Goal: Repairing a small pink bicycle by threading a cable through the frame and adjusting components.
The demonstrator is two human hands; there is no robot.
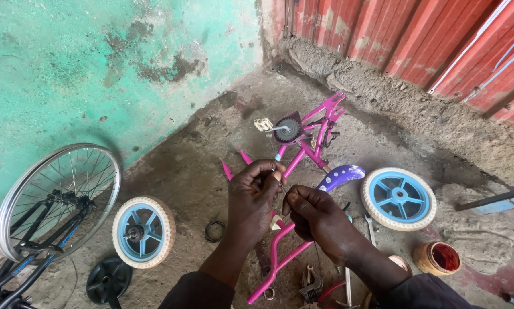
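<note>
My left hand (256,193) and my right hand (317,214) meet above a pink child's bicycle frame (303,154) lying upside down on the dirt floor. Between the fingertips of both hands is a small thin metal part (282,184), too small to tell what kind. The frame's chainwheel and a white pedal (280,127) sit at its far end. A purple saddle (341,175) with pale spots lies just right of my hands.
Two small wheels with blue hubs and white tyres lie on the ground, one at left (143,231), one at right (398,198). A large spoked bicycle wheel (56,197) leans at left. A black disc (109,279), wrench (372,228), pliers (310,283) and an orange pot (438,257) lie nearby.
</note>
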